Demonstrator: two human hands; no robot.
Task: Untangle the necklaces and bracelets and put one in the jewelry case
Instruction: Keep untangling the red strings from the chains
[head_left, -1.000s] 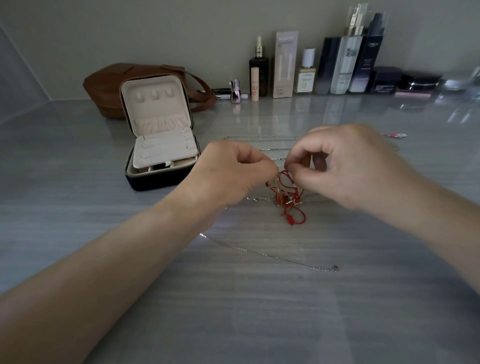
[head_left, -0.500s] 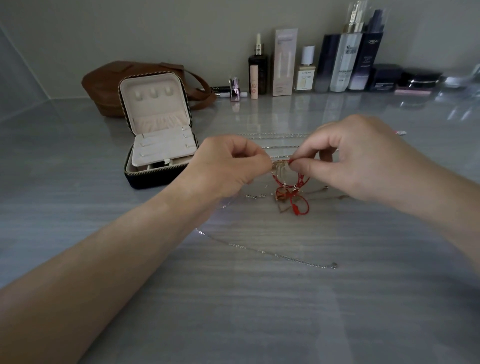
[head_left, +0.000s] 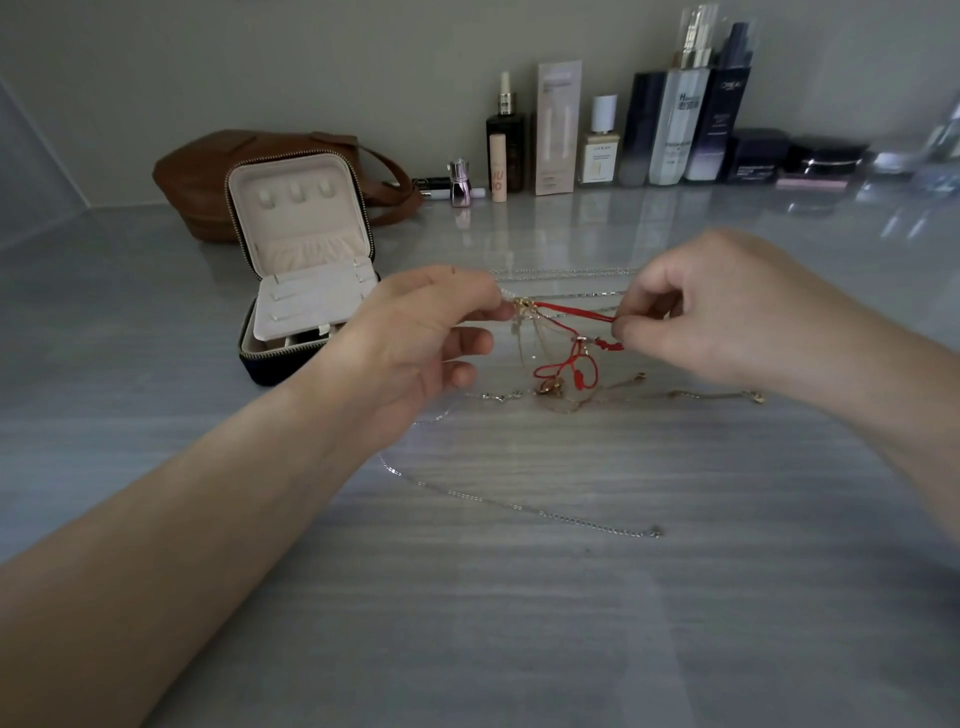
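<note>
Grips of left hand (head_left: 431, 332), right hand (head_left: 717, 306), pinching one red bracelet (head_left: 571, 312), one open jewelry case (head_left: 298, 223)

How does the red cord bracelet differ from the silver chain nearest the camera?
The red cord bracelet is pulled taut between the left hand and right hand; the silver chain lies slack on the table. The bracelet is red cord; the chain is thin pale metal links. The bracelet is snagged with gold chains; the chain's visible length runs free. Neither is in the jewelry case.
</note>
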